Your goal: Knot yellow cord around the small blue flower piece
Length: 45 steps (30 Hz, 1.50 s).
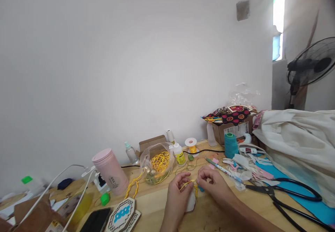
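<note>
Yellow cord (pixel 196 191), one length, above the wooden table (pixel 154 197), pinched in the left hand (pixel 180 193); right hand (pixel 216 185) beside it, fingers bent, grip indiscernible; light, even tension advisable.

We could pass low over the bare wood of the table (pixel 151 204), between the octagonal plaques (pixel 120 215) and our left hand (pixel 176 194). Ahead, the plastic bag (pixel 145 159), glue bottle (pixel 179 155) and white spool (pixel 191 142) bar us from the wall (pixel 157 57); beside our right hand (pixel 216 186), the pen (pixel 222 169), scraps (pixel 242 161) and black scissors (pixel 271 191) crowd us.
</note>
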Available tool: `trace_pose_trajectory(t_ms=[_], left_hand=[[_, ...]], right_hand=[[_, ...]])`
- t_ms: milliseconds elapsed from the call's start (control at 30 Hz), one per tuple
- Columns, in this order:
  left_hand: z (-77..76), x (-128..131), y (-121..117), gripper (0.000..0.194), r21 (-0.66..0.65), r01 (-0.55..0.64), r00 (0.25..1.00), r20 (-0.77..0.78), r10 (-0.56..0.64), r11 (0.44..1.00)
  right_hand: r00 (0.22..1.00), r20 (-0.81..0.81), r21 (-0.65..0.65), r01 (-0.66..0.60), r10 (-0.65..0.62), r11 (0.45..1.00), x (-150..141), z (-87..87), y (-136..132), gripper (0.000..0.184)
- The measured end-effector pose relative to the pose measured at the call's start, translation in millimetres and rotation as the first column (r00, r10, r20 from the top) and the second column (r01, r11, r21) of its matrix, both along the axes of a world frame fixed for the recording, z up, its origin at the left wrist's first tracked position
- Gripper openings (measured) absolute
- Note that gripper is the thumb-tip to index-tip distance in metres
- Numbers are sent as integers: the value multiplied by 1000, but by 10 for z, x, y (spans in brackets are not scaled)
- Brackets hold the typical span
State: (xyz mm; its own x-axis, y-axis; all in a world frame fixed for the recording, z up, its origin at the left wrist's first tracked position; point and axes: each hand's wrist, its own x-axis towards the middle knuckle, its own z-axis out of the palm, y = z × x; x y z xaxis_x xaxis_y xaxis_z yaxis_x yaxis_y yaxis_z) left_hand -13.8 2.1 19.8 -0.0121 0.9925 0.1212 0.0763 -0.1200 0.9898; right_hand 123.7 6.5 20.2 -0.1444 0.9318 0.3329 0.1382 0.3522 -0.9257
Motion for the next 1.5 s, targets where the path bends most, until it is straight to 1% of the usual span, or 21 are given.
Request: trace_pose_trajectory(t_ms=[100,200,300,400,467,533,600,667,733,767,800,833,867,900,967,1033,1100,1167,1200,1300,1500], left_hand=[[18,1,-5,27,15,-37,999,0,37,999],[31,-4,-5,25,33,-72,997,-17,73,997],[23,-25,10,24,41,-100,995,-8,100,994],[-1,-52,35,25,39,-118,993,12,118,992],[-15,-64,48,25,37,-134,991,16,133,990],[-19,-66,54,25,37,-146,989,12,146,989],[-13,-60,53,25,37,-147,989,9,147,988],[-4,-53,49,24,33,-138,990,14,137,990],[2,-49,45,24,29,-117,993,24,116,993],[2,-49,44,24,29,-110,994,30,109,994],[1,-48,43,25,33,-104,994,35,103,994],[-1,-48,42,25,38,-99,994,38,98,994],[-3,-47,42,26,44,-95,995,41,93,995],[-4,-45,40,26,47,-88,995,42,86,995],[-1,-39,36,26,49,-67,997,41,66,997],[6,-31,29,26,49,-51,998,37,49,998],[13,-24,23,26,49,-46,999,27,45,998],[13,-22,20,27,47,-53,998,23,52,997],[11,-22,21,27,44,-56,998,22,55,997],[1,-26,24,29,32,-54,998,18,53,998],[11,-26,14,28,17,-57,998,-30,58,998]], right_hand=[[992,-129,-21,0,-3,1000,48,77,-13,20],[975,-222,-40,-31,21,999,99,152,-42,21],[941,-338,4,-32,31,999,146,194,-72,21],[886,-463,17,40,-28,999,196,188,-65,27],[840,-535,-13,101,-92,995,232,179,-38,33],[808,-561,-62,178,-181,982,262,183,-10,36],[826,-492,-105,256,-273,961,270,194,5,33],[899,-325,-76,283,-292,956,244,191,-2,27],[967,-108,41,236,-230,971,183,150,-26,20],[980,-3,111,196,-197,974,144,112,-40,17],[981,86,171,156,-172,973,104,64,-52,20],[976,157,202,120,-153,972,65,9,-61,25],[970,201,198,96,-137,976,31,-47,-64,30],[967,227,165,74,-111,983,4,-101,-61,34],[970,233,112,47,-72,993,-30,-183,-42,37],[978,208,83,1,-18,997,-40,-218,-18,35],[980,198,76,-47,31,996,-35,-210,-1,28],[972,227,85,-72,51,994,-23,-182,3,18],[966,252,88,-83,58,993,-16,-167,2,16],[958,273,68,-106,84,992,4,-137,-10,24],[991,100,3,-88,87,996,21,-113,-10,31]])
